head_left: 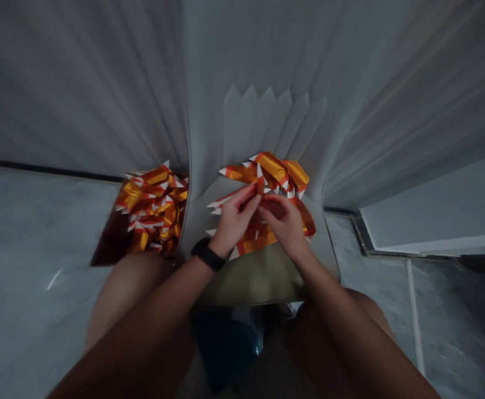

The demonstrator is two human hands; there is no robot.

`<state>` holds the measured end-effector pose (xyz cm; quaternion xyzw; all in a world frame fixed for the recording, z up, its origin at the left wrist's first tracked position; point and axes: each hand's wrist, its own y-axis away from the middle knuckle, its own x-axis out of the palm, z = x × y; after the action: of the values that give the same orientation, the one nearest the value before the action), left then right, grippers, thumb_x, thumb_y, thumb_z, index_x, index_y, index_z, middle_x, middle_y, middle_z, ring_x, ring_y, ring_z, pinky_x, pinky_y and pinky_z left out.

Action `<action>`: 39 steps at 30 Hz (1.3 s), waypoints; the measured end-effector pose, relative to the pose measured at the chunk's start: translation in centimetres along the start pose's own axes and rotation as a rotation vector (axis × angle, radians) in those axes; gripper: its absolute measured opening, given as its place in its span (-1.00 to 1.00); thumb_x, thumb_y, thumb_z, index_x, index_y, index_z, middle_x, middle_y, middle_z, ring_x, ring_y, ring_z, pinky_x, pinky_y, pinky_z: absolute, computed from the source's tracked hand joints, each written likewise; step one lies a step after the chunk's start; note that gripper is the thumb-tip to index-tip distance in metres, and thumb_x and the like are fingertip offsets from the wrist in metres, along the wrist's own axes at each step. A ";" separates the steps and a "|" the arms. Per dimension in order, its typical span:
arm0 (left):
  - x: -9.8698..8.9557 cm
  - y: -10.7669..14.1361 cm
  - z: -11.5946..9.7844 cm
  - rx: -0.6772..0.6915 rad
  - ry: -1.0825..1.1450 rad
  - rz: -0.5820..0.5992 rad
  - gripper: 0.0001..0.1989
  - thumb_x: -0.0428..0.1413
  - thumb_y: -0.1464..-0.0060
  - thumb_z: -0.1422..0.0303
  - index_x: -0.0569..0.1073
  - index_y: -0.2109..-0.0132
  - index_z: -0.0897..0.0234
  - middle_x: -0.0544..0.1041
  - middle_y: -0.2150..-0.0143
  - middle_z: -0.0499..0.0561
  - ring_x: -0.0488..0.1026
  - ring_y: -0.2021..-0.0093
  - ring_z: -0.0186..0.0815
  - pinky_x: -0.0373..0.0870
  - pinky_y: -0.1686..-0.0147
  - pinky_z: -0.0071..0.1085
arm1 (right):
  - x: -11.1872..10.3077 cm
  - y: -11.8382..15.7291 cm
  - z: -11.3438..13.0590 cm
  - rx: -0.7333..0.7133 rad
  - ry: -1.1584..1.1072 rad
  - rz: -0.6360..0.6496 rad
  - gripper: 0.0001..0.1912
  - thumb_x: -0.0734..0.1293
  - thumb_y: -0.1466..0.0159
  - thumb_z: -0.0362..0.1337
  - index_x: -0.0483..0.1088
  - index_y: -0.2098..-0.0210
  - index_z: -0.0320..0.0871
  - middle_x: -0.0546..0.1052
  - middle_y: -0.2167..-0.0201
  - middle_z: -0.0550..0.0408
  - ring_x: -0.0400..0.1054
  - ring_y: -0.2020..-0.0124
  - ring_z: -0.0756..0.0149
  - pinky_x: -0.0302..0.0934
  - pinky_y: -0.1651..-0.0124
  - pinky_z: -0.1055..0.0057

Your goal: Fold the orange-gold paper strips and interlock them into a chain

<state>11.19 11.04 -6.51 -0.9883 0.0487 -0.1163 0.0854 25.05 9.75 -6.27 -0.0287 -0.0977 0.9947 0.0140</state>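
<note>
Gently, the left hand [234, 219] and right hand [282, 224] pinch the orange-and-gold folded ribbon [271, 169], fingers clamped together to hold its creases even, centred on the grey pleated cloth [254, 122], the heap of folded strips [153, 210] at its left.

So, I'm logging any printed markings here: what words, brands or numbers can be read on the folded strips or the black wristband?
None can be read: the orange, gold and white folded strips held by the left hand and right hand show only stripes, and the black wristband shows no legible marking.
</note>
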 end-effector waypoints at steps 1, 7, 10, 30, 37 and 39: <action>0.1 0.0 0.0 -0.006 0.022 0.006 -0.54 0.20 -0.20 0.16 0.48 -0.20 0.19 0.49 -0.25 0.13 0.42 -0.25 -0.09 0.37 -0.24 -0.11 | -0.2 0.0 0.1 -0.003 -0.002 0.003 -0.68 0.49 -0.16 -0.18 0.43 0.13 -0.07 0.57 0.10 0.03 0.51 0.05 0.22 0.40 -0.15 0.16; 0.2 0.1 0.1 -0.023 0.038 0.050 -0.52 0.19 -0.21 0.14 0.46 -0.23 0.17 0.45 -0.28 0.11 0.40 -0.28 -0.07 0.41 -0.21 -0.11 | -0.7 -0.1 0.6 -0.030 -0.049 0.032 -0.63 0.49 -0.17 -0.12 0.42 0.07 -0.03 0.58 0.03 0.03 0.49 -0.05 0.18 0.35 -0.23 0.12; 0.2 0.1 0.0 -0.044 0.050 0.068 -0.50 0.16 -0.23 0.13 0.43 -0.26 0.18 0.47 -0.26 0.11 0.43 -0.25 -0.05 0.45 -0.17 -0.10 | -0.9 -0.1 0.6 -0.027 -0.040 0.030 -0.52 0.49 -0.17 -0.07 0.40 -0.04 -0.01 0.57 -0.02 -0.01 0.47 -0.10 0.13 0.34 -0.24 0.07; -0.2 0.1 -0.3 0.086 -0.204 -0.130 -0.67 0.21 -0.18 0.27 0.55 -0.08 0.23 0.63 -0.02 0.12 0.59 -0.01 -0.17 0.52 -0.08 -0.18 | -0.9 0.8 2.1 -0.110 0.632 -0.084 -0.66 0.22 -0.36 -0.18 0.57 0.02 -0.09 0.67 0.19 0.01 0.57 0.17 0.12 0.43 0.07 0.22; -1.2 -1.0 0.6 -0.055 -0.109 0.005 -0.47 0.22 -0.16 0.25 0.41 -0.24 0.25 0.64 -0.01 0.13 0.61 0.05 -0.13 0.57 0.02 -0.14 | -3.3 -0.6 0.4 0.058 0.398 -0.010 -0.65 0.29 -0.29 -0.10 0.56 0.07 -0.14 0.67 0.25 0.02 0.56 0.25 0.17 0.42 0.16 0.26; -1.4 -1.2 0.6 -0.039 -0.150 0.007 -0.48 0.23 -0.15 0.26 0.41 -0.24 0.27 0.64 -0.01 0.14 0.60 0.02 -0.12 0.55 -0.01 -0.13 | -3.6 -0.8 0.4 0.068 0.371 0.020 -0.64 0.29 -0.28 -0.09 0.56 0.08 -0.15 0.67 0.25 0.02 0.56 0.25 0.18 0.42 0.15 0.27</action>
<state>10.04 12.52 -7.22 -0.9956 0.0480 -0.0405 0.0700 28.68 10.35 -5.49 -0.2122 -0.0597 0.9751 0.0230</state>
